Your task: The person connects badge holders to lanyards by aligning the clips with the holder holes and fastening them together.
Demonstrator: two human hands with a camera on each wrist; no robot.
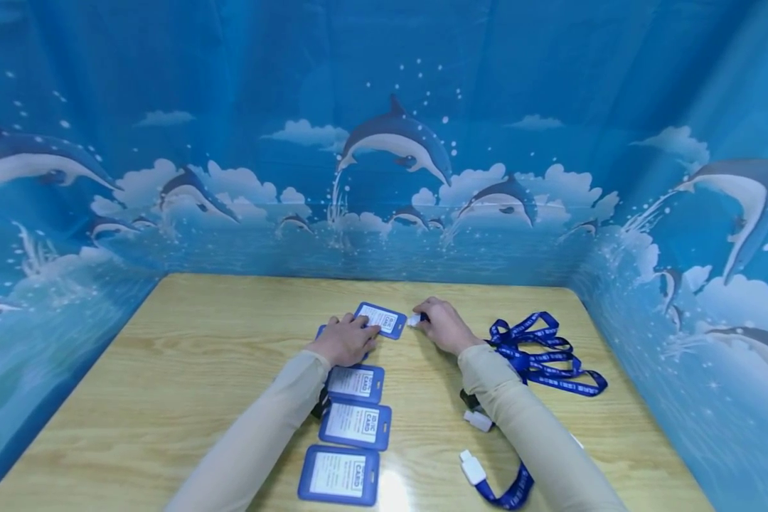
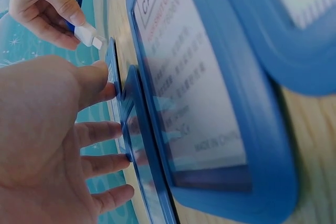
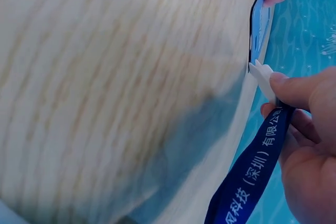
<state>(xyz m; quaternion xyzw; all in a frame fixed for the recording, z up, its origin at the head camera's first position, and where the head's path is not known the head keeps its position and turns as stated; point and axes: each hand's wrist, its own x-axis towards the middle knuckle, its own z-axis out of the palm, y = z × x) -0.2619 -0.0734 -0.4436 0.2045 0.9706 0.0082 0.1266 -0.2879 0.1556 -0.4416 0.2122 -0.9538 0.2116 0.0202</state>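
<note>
My left hand (image 1: 345, 341) lies over the upper end of a column of blue ID card holders. In the left wrist view its fingers (image 2: 100, 165) are spread and fairly straight, tips at the holders' edges. The thumb side rests on the farthest card holder (image 1: 394, 323), whose slot end points toward my right hand (image 1: 446, 328). That hand pinches the white plastic clip (image 3: 265, 81) of a blue lanyard (image 3: 257, 161) with white lettering. The clip's tip is right at the holder's slot end. Another card holder is mostly hidden beneath my left hand.
Nearer on the wooden table (image 1: 198, 355) lie three more card holders, the closest one (image 1: 339, 475) at the front. Several blue lanyards (image 1: 544, 355) are heaped at the right, partly behind the right sleeve. A white clip (image 1: 472, 468) on a lanyard end lies front right. A dolphin-print curtain (image 1: 281, 249) surrounds the table.
</note>
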